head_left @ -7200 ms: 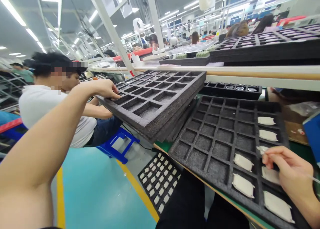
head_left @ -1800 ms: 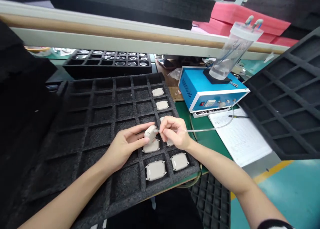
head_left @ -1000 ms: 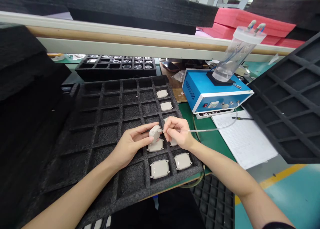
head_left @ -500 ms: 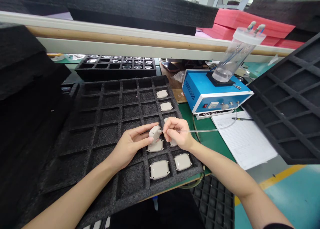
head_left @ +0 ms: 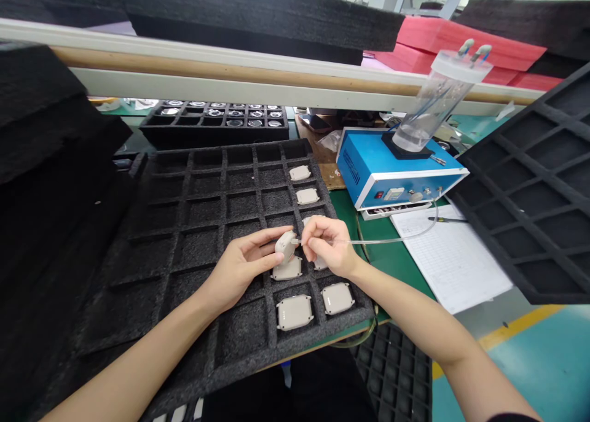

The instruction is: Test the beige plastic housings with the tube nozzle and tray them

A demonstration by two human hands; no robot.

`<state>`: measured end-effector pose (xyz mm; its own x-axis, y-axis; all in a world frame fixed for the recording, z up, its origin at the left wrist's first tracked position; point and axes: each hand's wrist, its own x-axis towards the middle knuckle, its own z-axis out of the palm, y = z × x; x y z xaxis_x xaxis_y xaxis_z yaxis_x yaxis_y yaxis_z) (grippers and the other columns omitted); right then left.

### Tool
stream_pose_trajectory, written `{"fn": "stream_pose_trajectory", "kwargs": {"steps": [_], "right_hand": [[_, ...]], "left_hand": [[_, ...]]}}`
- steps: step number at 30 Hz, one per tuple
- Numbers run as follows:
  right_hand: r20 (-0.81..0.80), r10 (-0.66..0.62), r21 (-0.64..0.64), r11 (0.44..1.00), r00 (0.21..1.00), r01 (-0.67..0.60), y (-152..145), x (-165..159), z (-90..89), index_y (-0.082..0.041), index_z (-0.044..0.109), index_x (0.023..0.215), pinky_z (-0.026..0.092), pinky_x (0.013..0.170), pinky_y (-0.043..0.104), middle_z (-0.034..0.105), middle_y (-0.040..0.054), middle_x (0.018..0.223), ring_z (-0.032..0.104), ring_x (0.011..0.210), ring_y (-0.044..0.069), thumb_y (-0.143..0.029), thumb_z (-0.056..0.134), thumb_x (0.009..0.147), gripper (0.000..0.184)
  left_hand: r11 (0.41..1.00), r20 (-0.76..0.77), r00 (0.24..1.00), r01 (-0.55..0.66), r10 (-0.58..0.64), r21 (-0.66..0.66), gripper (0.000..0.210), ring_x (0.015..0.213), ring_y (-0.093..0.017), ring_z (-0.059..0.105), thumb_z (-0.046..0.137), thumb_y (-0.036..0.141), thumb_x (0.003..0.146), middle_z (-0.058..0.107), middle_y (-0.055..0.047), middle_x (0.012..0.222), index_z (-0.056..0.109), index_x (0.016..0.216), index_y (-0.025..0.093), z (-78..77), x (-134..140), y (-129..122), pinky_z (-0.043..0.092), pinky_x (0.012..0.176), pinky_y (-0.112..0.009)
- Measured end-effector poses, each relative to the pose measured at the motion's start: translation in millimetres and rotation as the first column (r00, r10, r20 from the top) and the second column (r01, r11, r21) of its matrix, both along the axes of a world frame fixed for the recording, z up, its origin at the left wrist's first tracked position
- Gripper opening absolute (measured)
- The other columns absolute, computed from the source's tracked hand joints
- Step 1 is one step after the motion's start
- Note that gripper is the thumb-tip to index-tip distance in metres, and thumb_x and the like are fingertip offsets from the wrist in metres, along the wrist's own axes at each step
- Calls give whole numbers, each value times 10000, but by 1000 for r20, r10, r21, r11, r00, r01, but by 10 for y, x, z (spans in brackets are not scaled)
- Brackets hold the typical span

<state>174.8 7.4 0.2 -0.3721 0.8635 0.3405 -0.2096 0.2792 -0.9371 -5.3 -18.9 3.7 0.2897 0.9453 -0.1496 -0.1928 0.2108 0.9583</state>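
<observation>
Between the thumb and fingers of my left hand (head_left: 246, 262) is a beige watch case (head_left: 286, 245), tilted on edge above the foam tray. My right hand (head_left: 329, 244) pinches the end of a clear tube (head_left: 382, 241), whose tip meets the side of the held case. From there the tube runs right to the front of a blue machine (head_left: 396, 170). Below the hands, the black foam tray (head_left: 203, 210) carries more beige watch cases, such as one at the near edge (head_left: 295, 312) and its right neighbour (head_left: 337, 298). My right hand partly covers others.
A clear cylinder (head_left: 421, 112) holding some liquid stands on the machine. Written sheets (head_left: 454, 256) and a pen (head_left: 447, 220) lie right of it. Another foam tray (head_left: 530, 182) leans at the right. Behind is a tray of round watch parts (head_left: 214, 127), under a shelf rail (head_left: 230, 81).
</observation>
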Motion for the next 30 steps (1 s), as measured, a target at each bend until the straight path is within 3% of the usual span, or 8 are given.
{"fn": "stream_pose_trajectory", "kwargs": {"steps": [12, 30], "right_hand": [[11, 7, 5, 1000, 1000, -7, 0, 6, 16, -163, 520, 668, 365, 423, 192, 527, -48, 462, 447, 387, 71, -140, 483, 683, 47], [13, 9, -4, 1000, 1000, -9, 2, 3, 7, -162, 521, 669, 368, 419, 191, 528, -45, 469, 446, 389, 69, -141, 488, 684, 43]], "left_hand": [[1000, -22, 1000, -15, 16, 7, 443, 1106, -283, 612, 782, 238, 661, 706, -87, 1114, 683, 1091, 195, 17, 6, -9, 476, 943, -359], [1000, -24, 1000, -11, 12, 6, 445, 1115, -272, 607, 781, 240, 669, 702, -80, 1121, 676, 1099, 199, 19, 2, -3, 478, 931, -334]]}}
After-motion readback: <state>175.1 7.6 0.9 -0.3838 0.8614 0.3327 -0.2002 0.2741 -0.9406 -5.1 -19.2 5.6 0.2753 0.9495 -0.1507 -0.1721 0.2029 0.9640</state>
